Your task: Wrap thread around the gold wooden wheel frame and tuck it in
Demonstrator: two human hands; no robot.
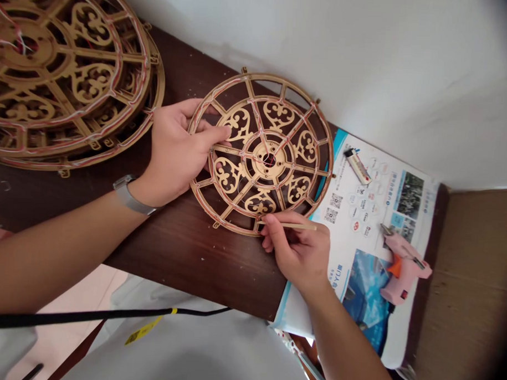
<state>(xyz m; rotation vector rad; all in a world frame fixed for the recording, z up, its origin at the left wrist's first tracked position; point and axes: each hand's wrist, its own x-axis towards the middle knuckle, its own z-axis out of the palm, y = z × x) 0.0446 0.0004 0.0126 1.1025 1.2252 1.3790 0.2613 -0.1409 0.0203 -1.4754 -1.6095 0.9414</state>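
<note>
A laser-cut wooden wheel (265, 157) with scrollwork panels and thin red lines along its spokes and rim lies on the dark table. My left hand (175, 148) grips its left rim, with the fingers over the wood. My right hand (293, 247) pinches a thin wooden stick (296, 226) at the wheel's lower right edge, and the stick's tip lies against the rim. A larger wooden wheel assembly (70, 78), also lined with red, lies at the upper left, a short way from my left hand.
The dark wood table (193, 254) runs along a white wall. To the right lie a printed brochure (373, 216), a pink hot glue gun (404, 267) and a small lighter (357, 166). Cardboard (474, 286) stands beyond the table's end. A black cable (86, 317) crosses below.
</note>
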